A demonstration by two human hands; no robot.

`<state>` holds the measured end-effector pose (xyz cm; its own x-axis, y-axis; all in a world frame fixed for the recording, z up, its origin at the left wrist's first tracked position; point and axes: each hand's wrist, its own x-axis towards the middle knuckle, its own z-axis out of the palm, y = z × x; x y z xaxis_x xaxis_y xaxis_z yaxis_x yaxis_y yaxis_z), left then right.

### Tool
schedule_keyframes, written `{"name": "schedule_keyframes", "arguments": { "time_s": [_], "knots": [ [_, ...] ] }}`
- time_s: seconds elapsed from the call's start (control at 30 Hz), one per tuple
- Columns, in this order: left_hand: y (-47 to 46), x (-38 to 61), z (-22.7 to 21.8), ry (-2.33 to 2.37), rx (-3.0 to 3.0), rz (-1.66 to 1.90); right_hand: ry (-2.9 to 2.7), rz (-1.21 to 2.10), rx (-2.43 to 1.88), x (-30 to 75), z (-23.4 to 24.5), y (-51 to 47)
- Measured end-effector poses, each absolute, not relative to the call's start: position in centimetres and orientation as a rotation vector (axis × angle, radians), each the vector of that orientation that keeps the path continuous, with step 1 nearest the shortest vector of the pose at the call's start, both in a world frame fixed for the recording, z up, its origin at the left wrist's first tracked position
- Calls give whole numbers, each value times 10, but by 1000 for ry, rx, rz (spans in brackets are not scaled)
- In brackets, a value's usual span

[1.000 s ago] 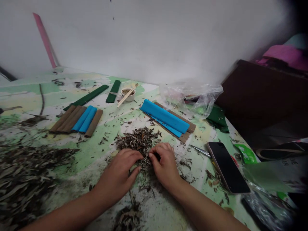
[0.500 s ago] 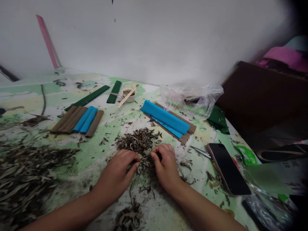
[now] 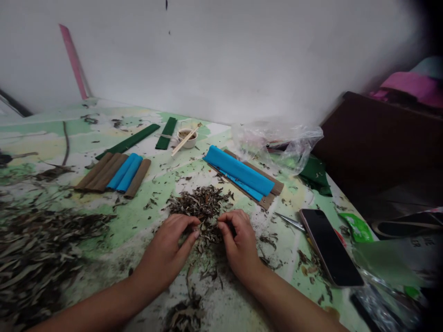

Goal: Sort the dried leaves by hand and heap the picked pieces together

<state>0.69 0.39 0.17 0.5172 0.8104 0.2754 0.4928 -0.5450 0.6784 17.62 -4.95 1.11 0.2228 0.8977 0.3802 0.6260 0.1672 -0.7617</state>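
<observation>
A small heap of dried, crumpled leaves (image 3: 202,200) lies at the middle of the table, just beyond my fingertips. My left hand (image 3: 173,240) is at the heap's near left edge, its thumb and forefinger brought close together in a pinch. Opposite it, my right hand (image 3: 240,242) has its fingers curled and the thumb near the forefinger. Whatever either pinch holds is too small to make out among the leaf bits. Leaf scraps lie between the two hands. A larger pile of dried leaves (image 3: 38,253) spreads at the left.
Brown and blue crepe-paper rolls (image 3: 126,171) lie at left, near folded green paper (image 3: 128,142). Chopsticks (image 3: 186,139) rest across a small cup (image 3: 189,142). Blue paper (image 3: 238,173) lies on brown sheets. Scissors (image 3: 290,220), a phone (image 3: 330,246) and a plastic bag (image 3: 277,143) are at right.
The view has shifted slightly. My left thumb and forefinger are a little farther apart than before. My right hand stays almost in place, and the leaf heap looks much the same.
</observation>
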Motion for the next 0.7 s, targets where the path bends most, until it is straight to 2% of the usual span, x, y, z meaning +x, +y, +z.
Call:
{"name": "schedule_keyframes", "arguments": {
  "time_s": [0.43, 0.7],
  "knots": [
    [2, 7, 4, 1042, 2196, 771, -1722, 321, -1482, 175, 21, -56],
    [-1, 7, 8, 953, 2236, 771, -1737, 407, -1493, 172, 20, -54]
  ]
}}
